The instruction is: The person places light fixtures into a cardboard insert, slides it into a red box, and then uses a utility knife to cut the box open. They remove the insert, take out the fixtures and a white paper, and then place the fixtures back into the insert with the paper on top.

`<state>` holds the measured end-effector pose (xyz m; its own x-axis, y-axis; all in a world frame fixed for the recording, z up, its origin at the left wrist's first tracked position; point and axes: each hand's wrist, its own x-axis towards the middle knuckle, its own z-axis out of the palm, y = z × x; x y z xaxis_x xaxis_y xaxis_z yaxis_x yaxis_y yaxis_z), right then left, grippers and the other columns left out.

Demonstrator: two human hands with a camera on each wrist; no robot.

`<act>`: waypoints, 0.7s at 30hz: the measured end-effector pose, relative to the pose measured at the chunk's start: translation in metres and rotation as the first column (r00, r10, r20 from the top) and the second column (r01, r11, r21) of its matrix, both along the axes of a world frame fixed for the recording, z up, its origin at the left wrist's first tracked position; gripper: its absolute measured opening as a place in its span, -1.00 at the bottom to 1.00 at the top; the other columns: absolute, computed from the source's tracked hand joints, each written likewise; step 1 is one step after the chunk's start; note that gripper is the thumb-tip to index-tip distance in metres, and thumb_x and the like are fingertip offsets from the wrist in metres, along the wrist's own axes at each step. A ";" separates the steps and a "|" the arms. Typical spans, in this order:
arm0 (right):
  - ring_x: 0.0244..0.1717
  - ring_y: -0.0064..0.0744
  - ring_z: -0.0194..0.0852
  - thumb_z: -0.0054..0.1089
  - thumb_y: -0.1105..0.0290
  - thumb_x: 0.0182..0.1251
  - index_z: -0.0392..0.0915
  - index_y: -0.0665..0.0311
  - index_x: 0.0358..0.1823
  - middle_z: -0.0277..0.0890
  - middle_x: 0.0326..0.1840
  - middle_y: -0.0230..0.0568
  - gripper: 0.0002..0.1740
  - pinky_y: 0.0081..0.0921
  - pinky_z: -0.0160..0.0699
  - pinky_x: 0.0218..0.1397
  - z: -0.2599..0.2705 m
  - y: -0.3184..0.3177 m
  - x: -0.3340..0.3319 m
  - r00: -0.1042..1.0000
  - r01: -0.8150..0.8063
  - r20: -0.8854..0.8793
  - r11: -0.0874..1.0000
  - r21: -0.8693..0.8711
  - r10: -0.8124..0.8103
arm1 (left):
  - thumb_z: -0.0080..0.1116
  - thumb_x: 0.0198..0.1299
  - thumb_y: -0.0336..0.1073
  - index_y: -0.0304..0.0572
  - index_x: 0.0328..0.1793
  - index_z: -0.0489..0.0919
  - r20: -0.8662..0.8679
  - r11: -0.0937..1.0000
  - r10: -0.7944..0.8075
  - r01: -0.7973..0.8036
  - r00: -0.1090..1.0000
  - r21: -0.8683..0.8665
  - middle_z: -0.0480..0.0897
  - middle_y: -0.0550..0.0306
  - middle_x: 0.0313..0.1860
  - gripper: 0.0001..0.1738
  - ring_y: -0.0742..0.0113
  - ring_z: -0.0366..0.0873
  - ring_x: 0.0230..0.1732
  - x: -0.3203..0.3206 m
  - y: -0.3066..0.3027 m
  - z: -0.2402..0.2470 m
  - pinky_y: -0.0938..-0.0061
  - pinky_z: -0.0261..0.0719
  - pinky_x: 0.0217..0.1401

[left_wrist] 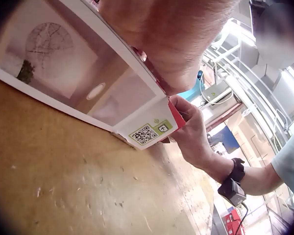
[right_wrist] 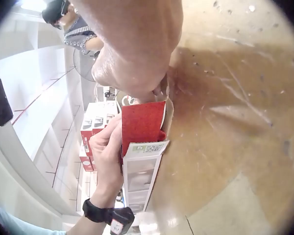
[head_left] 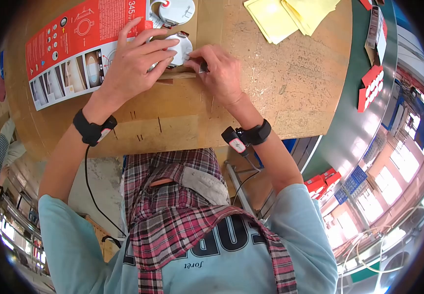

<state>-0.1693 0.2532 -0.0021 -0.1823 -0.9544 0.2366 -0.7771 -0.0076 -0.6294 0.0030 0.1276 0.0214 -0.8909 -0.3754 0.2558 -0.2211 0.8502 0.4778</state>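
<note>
A red and white printed box (head_left: 67,51) lies on the table, with a red flap (right_wrist: 143,122) at its end. My left hand (head_left: 136,61) rests on the box, its fingers reaching over a white round light fixture (head_left: 181,48) at that end. A second white round fixture (head_left: 178,11), with a white cable, lies just beyond. My right hand (head_left: 220,72) is curled at the fixture's near right edge, thumb and index finger meeting there. A small dark grey piece (head_left: 203,67) shows between its fingers; what it belongs to I cannot tell. In the right wrist view its fingertips are partly hidden behind the flap.
The worn brown tabletop (head_left: 280,93) curves away to the right. Yellow sheets (head_left: 275,19) lie at its back. A green surface (head_left: 337,127) beyond holds a red package with white round spots (head_left: 371,89). Stacked red and white boxes (right_wrist: 95,120) stand behind the left hand.
</note>
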 end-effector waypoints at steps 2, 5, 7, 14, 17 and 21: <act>-0.48 -0.29 0.52 0.45 0.37 -0.02 0.52 0.17 -0.38 0.51 -0.48 -0.31 -0.76 -0.42 0.48 -0.49 -0.003 0.000 0.001 1.000 0.007 0.000 1.000 -0.007 -0.007 | 0.24 0.11 -0.35 -0.11 -0.27 0.71 0.000 1.000 0.003 -0.003 1.000 0.000 0.68 0.37 -0.06 -0.90 0.37 0.48 0.14 -0.001 0.001 0.001 0.05 0.07 0.45; -0.42 -0.24 0.50 0.36 0.40 0.04 0.44 0.18 -0.38 0.46 -0.49 -0.30 -0.78 -0.36 0.47 -0.43 -0.010 0.002 0.003 0.999 0.003 0.037 0.999 -0.038 -0.001 | 0.24 0.11 -0.34 -0.11 -0.27 0.71 0.000 1.000 -0.006 0.006 1.000 -0.014 0.69 0.37 -0.07 -0.90 0.37 0.48 0.14 -0.001 -0.002 0.001 0.04 0.07 0.46; -0.43 -0.24 0.50 0.36 0.41 0.04 0.44 0.18 -0.39 0.46 -0.49 -0.29 -0.79 -0.36 0.47 -0.43 -0.006 0.003 0.003 0.999 0.005 0.037 0.999 -0.035 -0.004 | 0.24 0.11 -0.34 -0.11 -0.27 0.71 -0.002 1.000 -0.008 0.008 1.000 -0.017 0.69 0.37 -0.07 -0.90 0.37 0.48 0.14 0.000 0.001 0.000 0.04 0.07 0.46; -0.37 -0.19 0.54 0.34 0.43 0.08 0.48 0.23 -0.32 0.52 -0.41 -0.24 -0.81 -0.35 0.52 -0.36 -0.001 0.003 -0.001 0.992 -0.026 0.126 1.000 -0.013 0.027 | 0.23 0.13 -0.34 -0.09 -0.27 0.71 -0.022 0.999 -0.012 0.012 1.000 -0.030 0.69 0.37 -0.07 -0.90 0.37 0.48 0.14 0.000 0.000 -0.001 0.05 0.08 0.45; -0.35 -0.16 0.55 0.33 0.43 0.10 0.51 0.24 -0.30 0.54 -0.39 -0.22 -0.81 -0.34 0.54 -0.33 0.001 0.003 0.002 0.993 0.042 0.108 0.999 -0.009 -0.041 | 0.23 0.13 -0.33 -0.10 -0.27 0.71 -0.025 0.999 -0.015 0.014 1.000 -0.037 0.69 0.38 -0.06 -0.90 0.37 0.48 0.14 0.000 0.000 -0.001 0.06 0.08 0.45; -0.38 -0.16 0.52 0.33 0.42 0.10 0.55 0.22 -0.29 0.52 -0.44 -0.23 -0.83 -0.32 0.51 -0.37 -0.009 0.006 0.008 0.979 0.165 0.125 0.986 -0.016 -0.161 | 0.23 0.13 -0.33 -0.10 -0.26 0.72 -0.027 0.999 -0.014 0.013 1.000 -0.050 0.69 0.38 -0.06 -0.89 0.38 0.48 0.14 0.000 0.000 -0.002 0.06 0.09 0.45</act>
<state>-0.1608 0.2591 -0.0110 -0.3641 -0.9033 0.2269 -0.6862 0.0954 -0.7212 0.0034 0.1280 0.0194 -0.8883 -0.3496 0.2979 -0.1969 0.8758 0.4408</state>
